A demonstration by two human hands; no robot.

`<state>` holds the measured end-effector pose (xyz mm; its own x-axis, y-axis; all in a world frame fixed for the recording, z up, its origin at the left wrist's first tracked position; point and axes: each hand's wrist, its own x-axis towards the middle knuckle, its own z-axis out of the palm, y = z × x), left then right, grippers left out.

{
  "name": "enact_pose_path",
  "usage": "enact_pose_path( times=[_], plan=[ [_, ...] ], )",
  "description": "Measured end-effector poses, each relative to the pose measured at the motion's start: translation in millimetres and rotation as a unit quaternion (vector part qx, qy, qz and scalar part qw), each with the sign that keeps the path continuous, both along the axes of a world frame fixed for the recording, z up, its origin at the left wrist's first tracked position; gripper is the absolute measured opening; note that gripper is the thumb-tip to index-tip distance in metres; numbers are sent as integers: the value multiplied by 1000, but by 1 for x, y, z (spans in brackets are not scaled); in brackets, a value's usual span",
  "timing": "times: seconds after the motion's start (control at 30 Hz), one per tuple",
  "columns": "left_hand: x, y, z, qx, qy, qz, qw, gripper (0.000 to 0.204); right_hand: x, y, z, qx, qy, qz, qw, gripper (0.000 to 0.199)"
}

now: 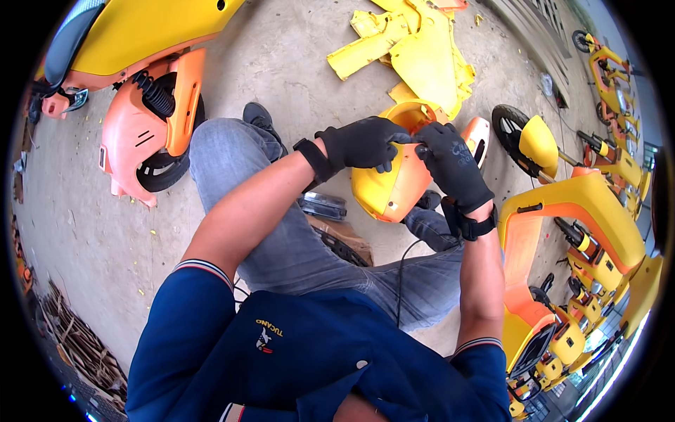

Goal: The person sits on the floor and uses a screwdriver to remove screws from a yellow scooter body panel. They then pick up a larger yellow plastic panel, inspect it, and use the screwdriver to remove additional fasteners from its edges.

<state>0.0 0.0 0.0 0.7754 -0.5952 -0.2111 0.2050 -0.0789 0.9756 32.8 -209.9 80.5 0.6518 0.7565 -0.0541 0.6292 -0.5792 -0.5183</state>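
Note:
Between my knees, a yellow-and-orange moulded plastic scooter shell [383,184] sits just above the floor, with its hollow end facing away from me. My left hand [367,143], in a black glove, has its fingers curled at the shell's upper edge. From the other side my right hand [455,163], gloved too, closes over the same rim, its fingertips close to the left ones. Whether a small part lies between the fingers is hidden. An orange piece with a dark slot [477,141] is just beyond my right hand.
Yellow plastic panels [425,53] lie piled on the concrete ahead. At the left stands a yellow-and-orange scooter [151,35] with its wheel and shock absorber exposed. A scooter body [576,211] is close on my right, with several scooters behind. A clear plastic box [323,206] lies between my legs.

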Motion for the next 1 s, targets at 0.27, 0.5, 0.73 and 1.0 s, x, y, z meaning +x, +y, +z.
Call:
enact_pose_path(
  times=[0.27, 0.5, 0.73, 1.0],
  plan=[
    [3, -2, 10, 9, 99, 16, 995, 31, 8, 10, -11, 23, -38, 48, 998, 21],
    [2, -10, -4, -3, 67, 29, 997, 30, 12, 11, -7, 28, -32, 60, 997, 22],
    [3, -6, 0, -99, 134, 108, 980, 32, 25, 21, 1, 166, -4, 10, 986, 30],
    [10, 3, 17, -172, 169, 200, 950, 33, 36, -23, 23, 356, 87, -410, 835, 30]
  ],
)
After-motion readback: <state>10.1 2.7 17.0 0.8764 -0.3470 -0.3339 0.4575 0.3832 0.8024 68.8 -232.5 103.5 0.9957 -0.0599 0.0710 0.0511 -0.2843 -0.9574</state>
